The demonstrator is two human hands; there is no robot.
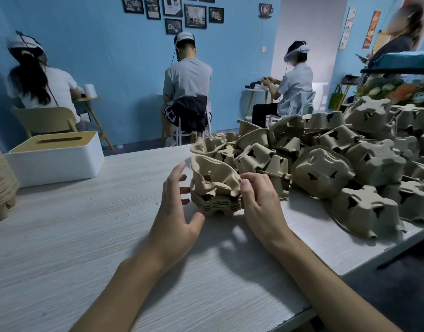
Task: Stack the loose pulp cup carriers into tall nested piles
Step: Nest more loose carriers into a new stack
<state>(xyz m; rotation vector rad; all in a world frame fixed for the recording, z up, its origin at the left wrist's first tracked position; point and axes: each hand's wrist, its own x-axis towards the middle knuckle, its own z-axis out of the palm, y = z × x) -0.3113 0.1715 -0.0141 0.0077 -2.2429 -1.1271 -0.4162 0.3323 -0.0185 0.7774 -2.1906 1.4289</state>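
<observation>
Blue walls hung with framed prints back a room where three seated people (pixel 187 87) work at small tables, while up close a pale wood-grain worktop (pixel 86 236) carries the job. One nested pile (pixel 214 204) stands near the middle of it, with several layers showing at its base, though I cannot count them exactly. A crumpled top carrier (pixel 213 178) sits crooked on it and is not yet seated. The left hand (pixel 175 202) hovers beside the pile, fingers spread and loose, thumb at the base. The right hand (pixel 261 202) curls thumb and fingers against the pile's right side, steadying it. The step in hand looks like settling that top piece; next it likely needs turning to match the cups below and pressing down. Just right lies one heap of loose carriers (pixel 350 168), well over twenty. One white tissue box (pixel 55 161) stands far left.
</observation>
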